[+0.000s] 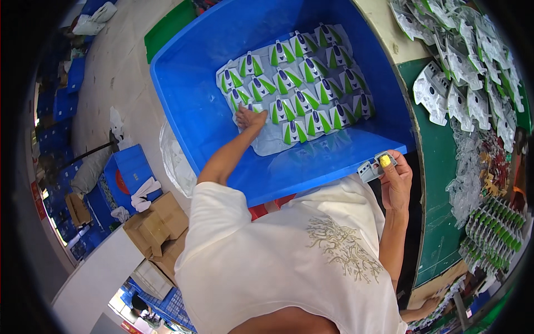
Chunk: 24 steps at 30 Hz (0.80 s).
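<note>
Inside a large blue bin [183, 111], white-and-green plastic parts with purple patches lie in rows on a pale sheet. My left hand [250, 118] reaches to the near left of these rows. Its fingers and thumb sit around one white-and-green plastic part [254, 107], covering its lower end. By the bin's right front corner, my right hand [396, 181] pinches a small grey plastic part [368, 171] between thumb and fingers. Something yellow [385, 161] covers the right thumb's tip.
A green-topped bench [431, 222] on the right carries heaped grey-white parts [461, 61], clear plastic pieces [466, 172] and stacked green-and-white parts [495, 234]. Another person's hand [425, 309] shows at lower right. Cardboard boxes [158, 222] and a blue crate [130, 172] stand at left.
</note>
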Each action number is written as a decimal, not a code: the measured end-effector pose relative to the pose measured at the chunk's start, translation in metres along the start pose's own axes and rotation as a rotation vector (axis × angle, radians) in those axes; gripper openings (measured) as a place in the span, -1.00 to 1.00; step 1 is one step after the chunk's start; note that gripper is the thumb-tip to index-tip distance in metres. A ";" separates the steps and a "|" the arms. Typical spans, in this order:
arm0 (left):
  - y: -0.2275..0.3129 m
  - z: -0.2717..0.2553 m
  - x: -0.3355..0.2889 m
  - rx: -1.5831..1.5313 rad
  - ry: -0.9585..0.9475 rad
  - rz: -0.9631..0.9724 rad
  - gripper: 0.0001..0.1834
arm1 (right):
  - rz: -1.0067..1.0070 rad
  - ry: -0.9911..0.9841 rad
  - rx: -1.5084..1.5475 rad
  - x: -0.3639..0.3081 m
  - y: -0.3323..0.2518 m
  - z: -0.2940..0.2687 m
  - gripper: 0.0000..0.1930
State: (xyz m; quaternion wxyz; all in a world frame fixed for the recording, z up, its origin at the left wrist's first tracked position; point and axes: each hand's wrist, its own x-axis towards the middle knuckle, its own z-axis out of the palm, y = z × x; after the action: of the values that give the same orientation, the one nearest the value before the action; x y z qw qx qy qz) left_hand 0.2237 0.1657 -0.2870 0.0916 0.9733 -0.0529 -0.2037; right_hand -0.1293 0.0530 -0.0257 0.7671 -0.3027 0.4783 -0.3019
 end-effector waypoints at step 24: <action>0.124 -0.163 -0.224 -1.135 -1.795 0.398 0.12 | -0.445 0.077 -0.128 -0.007 -0.033 0.012 -0.87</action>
State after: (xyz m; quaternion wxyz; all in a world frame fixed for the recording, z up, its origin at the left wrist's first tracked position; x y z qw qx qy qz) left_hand 0.0780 0.1019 -0.0289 0.4885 0.2579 -0.1560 -0.8189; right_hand -0.1261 0.0396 0.0070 0.6422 -0.4368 0.4469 -0.4439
